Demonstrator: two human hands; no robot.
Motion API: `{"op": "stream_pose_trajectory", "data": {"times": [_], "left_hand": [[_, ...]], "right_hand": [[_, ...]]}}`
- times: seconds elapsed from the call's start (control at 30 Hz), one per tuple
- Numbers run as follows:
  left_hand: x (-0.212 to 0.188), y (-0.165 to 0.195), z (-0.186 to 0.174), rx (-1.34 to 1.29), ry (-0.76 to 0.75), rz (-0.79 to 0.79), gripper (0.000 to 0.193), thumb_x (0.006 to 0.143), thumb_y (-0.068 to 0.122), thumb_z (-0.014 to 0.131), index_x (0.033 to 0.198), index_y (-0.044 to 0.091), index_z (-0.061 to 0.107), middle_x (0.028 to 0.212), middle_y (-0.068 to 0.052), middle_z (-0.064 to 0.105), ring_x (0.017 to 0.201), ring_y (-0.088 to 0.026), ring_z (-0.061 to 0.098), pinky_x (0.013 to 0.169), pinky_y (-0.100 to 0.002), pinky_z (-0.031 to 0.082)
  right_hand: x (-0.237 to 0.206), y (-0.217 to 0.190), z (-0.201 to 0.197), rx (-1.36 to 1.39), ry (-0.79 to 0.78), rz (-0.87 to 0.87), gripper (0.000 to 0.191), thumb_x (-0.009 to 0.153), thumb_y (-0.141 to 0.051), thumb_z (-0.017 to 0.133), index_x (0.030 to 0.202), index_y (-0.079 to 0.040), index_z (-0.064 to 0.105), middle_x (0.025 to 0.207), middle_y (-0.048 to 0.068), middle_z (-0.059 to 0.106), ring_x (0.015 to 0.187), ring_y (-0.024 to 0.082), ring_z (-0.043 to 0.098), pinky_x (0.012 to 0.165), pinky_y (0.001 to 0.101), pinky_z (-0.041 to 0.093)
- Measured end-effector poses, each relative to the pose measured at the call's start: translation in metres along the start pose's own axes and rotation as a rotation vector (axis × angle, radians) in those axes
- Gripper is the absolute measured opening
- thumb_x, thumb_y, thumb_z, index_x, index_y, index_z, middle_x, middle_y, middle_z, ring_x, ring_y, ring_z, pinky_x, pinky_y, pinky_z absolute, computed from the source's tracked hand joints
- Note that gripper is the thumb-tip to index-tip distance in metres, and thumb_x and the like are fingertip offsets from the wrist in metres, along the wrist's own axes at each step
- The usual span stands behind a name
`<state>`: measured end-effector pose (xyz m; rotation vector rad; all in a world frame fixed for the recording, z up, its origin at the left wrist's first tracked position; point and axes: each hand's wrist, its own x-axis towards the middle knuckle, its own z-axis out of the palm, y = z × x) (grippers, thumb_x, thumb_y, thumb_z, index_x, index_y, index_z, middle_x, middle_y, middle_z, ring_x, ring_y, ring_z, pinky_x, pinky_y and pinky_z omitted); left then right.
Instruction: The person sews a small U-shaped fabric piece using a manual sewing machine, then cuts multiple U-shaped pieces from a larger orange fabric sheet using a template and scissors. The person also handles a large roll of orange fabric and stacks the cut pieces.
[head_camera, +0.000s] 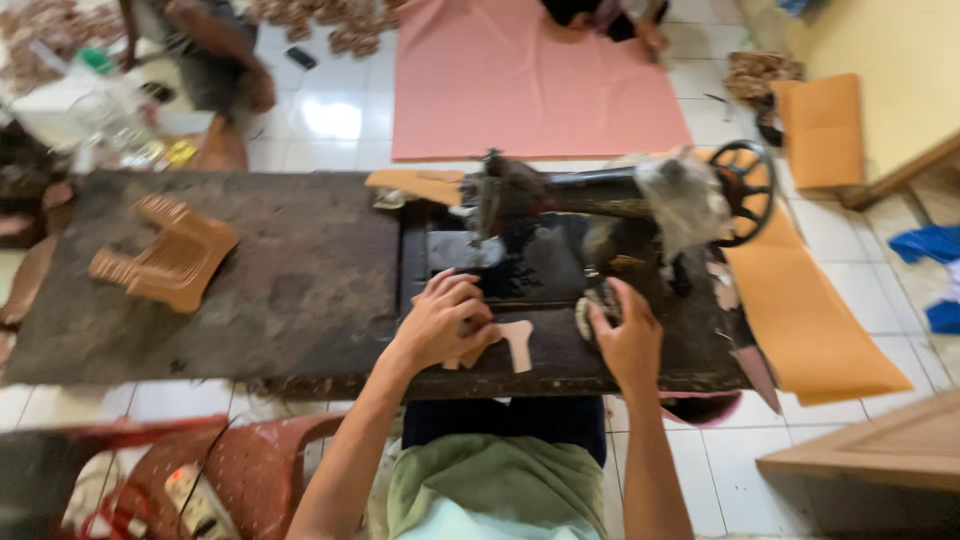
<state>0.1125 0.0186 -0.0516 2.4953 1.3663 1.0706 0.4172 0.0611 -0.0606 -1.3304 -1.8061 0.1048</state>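
We are pressing our left hand down on a small pale leather-like cut piece lying on the dark sewing table, just in front of the black sewing machine; the fingers are curled narrow over the piece, pinning rather than gripping it; our right hand is resting on a small round metal part beside the machine, though whether its fingers are closing on that part we cannot tell; the risk, as we are judging it, is that the left fingertips are sitting near the needle area, so a sudden stitch could be catching them; the piece could also be slipping askew under such a light hold; the stack of tan cut pieces is lying well apart to the left, and the orange sheet is hanging off the table's right edge, where it could be sliding to the floor.
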Motion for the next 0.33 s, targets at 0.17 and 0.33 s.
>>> {"op": "stream_pose_trajectory", "data": {"times": [0.17,0.33], "left_hand": [[-0.006,-0.021,0.004,-0.037,-0.023,0.15,0.05,0.071,0.057,0.08,0.094,0.013,0.072,0.111,-0.006,0.068,0.13,-0.031,0.054,0.117,-0.052,0.032],[-0.016,-0.034,0.014,0.001,-0.123,0.128,0.042,0.08,0.058,0.077,0.096,0.02,0.072,0.111,0.001,0.07,0.135,-0.025,0.054,0.124,-0.05,0.031]], "right_hand": [[-0.008,0.003,0.006,-0.126,0.028,-0.007,0.04,0.09,-0.02,0.079,0.125,-0.005,0.067,0.119,0.019,0.071,0.107,0.038,0.069,0.093,0.0445,0.054],[-0.003,0.007,0.014,-0.162,-0.025,0.07,0.042,0.089,-0.022,0.081,0.126,-0.006,0.069,0.117,0.018,0.072,0.102,0.035,0.07,0.09,0.0438,0.056]]}}
